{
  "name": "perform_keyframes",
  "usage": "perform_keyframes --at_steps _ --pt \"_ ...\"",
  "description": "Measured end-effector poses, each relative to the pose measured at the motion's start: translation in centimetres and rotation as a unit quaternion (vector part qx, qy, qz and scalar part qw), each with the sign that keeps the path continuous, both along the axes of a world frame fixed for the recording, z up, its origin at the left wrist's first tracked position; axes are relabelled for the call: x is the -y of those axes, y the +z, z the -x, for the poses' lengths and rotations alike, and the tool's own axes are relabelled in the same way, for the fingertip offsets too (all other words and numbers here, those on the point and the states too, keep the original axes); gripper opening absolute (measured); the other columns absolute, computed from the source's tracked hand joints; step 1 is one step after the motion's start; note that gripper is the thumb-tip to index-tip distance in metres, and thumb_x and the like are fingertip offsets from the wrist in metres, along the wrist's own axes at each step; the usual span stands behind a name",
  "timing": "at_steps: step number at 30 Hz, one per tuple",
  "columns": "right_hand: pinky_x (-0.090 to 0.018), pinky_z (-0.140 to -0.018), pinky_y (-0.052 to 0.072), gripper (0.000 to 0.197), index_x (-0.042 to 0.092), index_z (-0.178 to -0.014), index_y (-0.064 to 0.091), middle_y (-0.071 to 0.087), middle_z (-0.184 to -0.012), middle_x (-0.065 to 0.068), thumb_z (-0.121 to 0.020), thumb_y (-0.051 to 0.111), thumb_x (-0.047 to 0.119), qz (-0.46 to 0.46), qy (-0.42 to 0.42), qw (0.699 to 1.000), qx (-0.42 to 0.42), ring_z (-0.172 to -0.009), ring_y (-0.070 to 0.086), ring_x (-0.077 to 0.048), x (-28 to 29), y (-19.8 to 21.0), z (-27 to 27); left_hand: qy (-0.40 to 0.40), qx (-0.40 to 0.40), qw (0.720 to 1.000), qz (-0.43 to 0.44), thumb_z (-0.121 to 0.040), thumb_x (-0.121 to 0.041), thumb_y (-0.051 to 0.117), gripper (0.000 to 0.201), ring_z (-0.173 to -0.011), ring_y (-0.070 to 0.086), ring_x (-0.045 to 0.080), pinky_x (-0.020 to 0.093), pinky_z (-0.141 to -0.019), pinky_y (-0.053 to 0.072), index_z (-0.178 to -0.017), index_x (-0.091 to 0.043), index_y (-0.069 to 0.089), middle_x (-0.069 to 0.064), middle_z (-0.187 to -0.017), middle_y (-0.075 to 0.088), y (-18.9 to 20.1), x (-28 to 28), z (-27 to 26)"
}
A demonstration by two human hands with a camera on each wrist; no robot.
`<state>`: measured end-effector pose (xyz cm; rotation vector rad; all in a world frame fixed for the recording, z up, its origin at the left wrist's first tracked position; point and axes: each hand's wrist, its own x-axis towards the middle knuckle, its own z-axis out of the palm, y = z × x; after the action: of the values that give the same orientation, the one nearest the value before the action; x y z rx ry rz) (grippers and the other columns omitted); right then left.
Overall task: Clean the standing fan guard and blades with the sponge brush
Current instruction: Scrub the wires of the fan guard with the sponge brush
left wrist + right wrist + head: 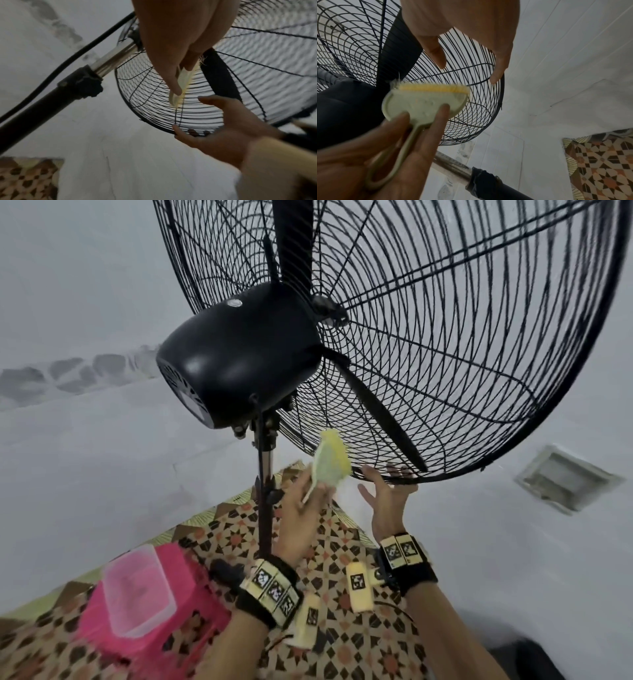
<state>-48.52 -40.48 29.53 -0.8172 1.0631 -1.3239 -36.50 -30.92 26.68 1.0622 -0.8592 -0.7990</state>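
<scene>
A black standing fan fills the head view, its wire guard [462, 354] tilted over me and a black blade [380, 419] showing behind the wires. My left hand [317, 491] grips the pale green sponge brush [330, 463] by its loop handle. Yellow bristles point at the guard's lower wires and lie close against them [433, 88]. The brush [178, 86] shows edge-on in the left wrist view. My right hand [385, 479] is spread just right of the brush, its straight fingers [498, 75] touching the guard's bottom rim [154, 125].
The round black motor housing [239, 357] sits on a chrome and black pole [265, 491] directly left of my left hand. A pink stool [191, 594] carrying a clear plastic box [137, 587] stands at lower left on patterned floor tiles [342, 542]. White walls surround; a wall vent [565, 477] is right.
</scene>
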Motion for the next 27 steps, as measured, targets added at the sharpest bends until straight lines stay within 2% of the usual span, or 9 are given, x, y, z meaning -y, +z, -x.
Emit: perform_keyframes --at_steps 3,6,10,13,15,17,22,25,27 --pt "-0.051 -0.1 0.056 0.093 0.022 -0.147 0.021 0.044 -0.146 -0.007 -0.079 0.083 0.005 0.008 0.022 1.0 -0.004 -0.12 0.063 -0.021 -0.2 0.2 0.4 0.077 -0.081 0.992 -0.064 -0.106 -0.022 0.056 0.054 -0.129 0.063 0.025 0.043 -0.101 0.058 -0.158 -0.019 0.042 0.009 -0.151 0.054 0.4 2.4 -2.1" --pt "-0.052 -0.099 0.056 0.081 0.015 -0.145 0.025 0.05 -0.141 -0.012 -0.085 0.076 0.001 0.015 0.039 0.999 -0.008 -0.117 0.065 -0.022 0.1 0.4 0.9 0.086 -0.015 0.992 -0.095 -0.109 -0.013 0.049 0.047 -0.135 0.056 0.034 0.054 -0.11 0.05 -0.156 -0.013 0.042 0.013 -0.15 0.054 1.3 4.3 -2.0" --pt "-0.044 -0.092 0.06 0.065 0.008 -0.142 0.026 0.059 -0.115 -0.004 -0.09 0.063 -0.008 0.03 0.04 0.998 -0.035 -0.087 0.072 -0.005 0.4 0.1 1.4 -0.001 0.077 0.996 -0.049 -0.103 -0.035 0.057 0.056 -0.134 0.058 0.02 0.042 -0.1 0.059 -0.156 -0.019 0.046 0.0 -0.152 0.053 -1.5 1.5 0.3" --pt "-0.047 -0.097 0.058 0.071 0.01 -0.147 0.022 0.057 -0.113 -0.002 -0.091 0.062 -0.007 0.028 0.055 0.997 -0.047 -0.082 0.072 -0.002 0.2 -0.2 1.5 0.019 -0.023 0.999 -0.042 -0.102 -0.033 0.06 0.051 -0.128 0.063 0.016 0.031 -0.092 0.06 -0.151 -0.031 0.047 0.001 -0.15 0.055 -2.0 1.3 -0.7" --pt "-0.048 -0.099 0.057 0.072 0.01 -0.148 0.021 0.057 -0.113 -0.005 -0.092 0.062 -0.005 0.029 0.069 0.996 -0.044 -0.082 0.072 -0.001 0.3 -0.2 1.7 0.078 -0.101 0.99 -0.057 -0.107 -0.021 0.054 0.047 -0.13 0.062 0.023 0.038 -0.1 0.058 -0.153 -0.022 0.046 0.009 -0.15 0.055 -0.8 3.3 -2.3" --pt "-0.044 -0.095 0.059 0.066 0.006 -0.147 0.023 0.056 -0.116 -0.008 -0.094 0.061 -0.005 0.036 0.077 0.995 -0.053 -0.085 0.071 -0.003 0.4 -0.2 2.0 0.092 -0.101 0.987 -0.082 -0.108 -0.018 0.051 0.049 -0.133 0.059 0.029 0.047 -0.107 0.054 -0.156 -0.011 0.044 0.014 -0.152 0.053 0.4 4.6 -2.7" --pt "-0.038 -0.092 0.06 0.06 0.007 -0.143 0.025 0.053 -0.117 -0.008 -0.095 0.06 -0.004 0.026 0.074 0.995 -0.056 -0.097 0.067 -0.01 0.5 -0.3 2.2 0.023 0.08 0.995 -0.048 -0.102 -0.047 0.059 0.053 -0.123 0.065 0.02 0.039 -0.091 0.063 -0.151 -0.028 0.052 -0.007 -0.138 0.062 -1.9 1.1 1.3" --pt "-0.026 -0.085 0.061 0.052 -0.006 -0.145 0.03 0.048 -0.118 0.001 -0.099 0.055 -0.006 0.007 0.096 0.994 -0.046 -0.094 0.067 0.001 0.4 -0.7 2.5 0.049 0.005 0.998 -0.049 -0.105 -0.033 0.06 0.048 -0.123 0.065 0.017 0.041 -0.096 0.061 -0.151 -0.026 0.05 0.0 -0.146 0.059 -2.0 1.8 -0.2" --pt "-0.025 -0.084 0.061 0.05 -0.011 -0.144 0.032 0.043 -0.115 0.006 -0.1 0.055 -0.005 -0.005 0.103 0.994 -0.028 -0.091 0.066 0.007 0.6 -0.3 2.6 0.099 -0.044 0.992 -0.064 -0.106 -0.022 0.057 0.047 -0.122 0.064 0.017 0.048 -0.101 0.058 -0.152 -0.02 0.048 -0.027 -0.145 0.056 -0.8 3.2 -1.9"
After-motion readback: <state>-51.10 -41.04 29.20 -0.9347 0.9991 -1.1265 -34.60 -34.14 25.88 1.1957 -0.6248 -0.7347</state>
